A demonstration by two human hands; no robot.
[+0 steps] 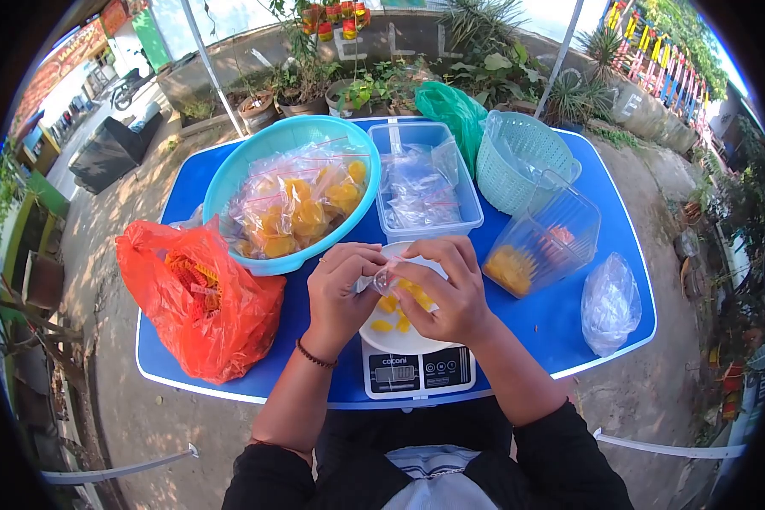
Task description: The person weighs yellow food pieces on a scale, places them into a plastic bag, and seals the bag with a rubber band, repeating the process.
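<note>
My left hand and my right hand meet above a white plate, fingertips pinched together. Between them is a small clear plastic bag, its upper edge held by both hands; my fingers cover much of it. Several yellow pieces lie on the plate beneath, partly hidden by my right hand. The plate rests on a black-and-white digital kitchen scale, whose small display is hard to read.
On the blue table, a turquoise basin holds filled bags, with an orange-red bag beside it. Behind the plate stands a clear box of plastic bags. Rightward are a green bag, pale basket, tilted clear container and bundled plastic.
</note>
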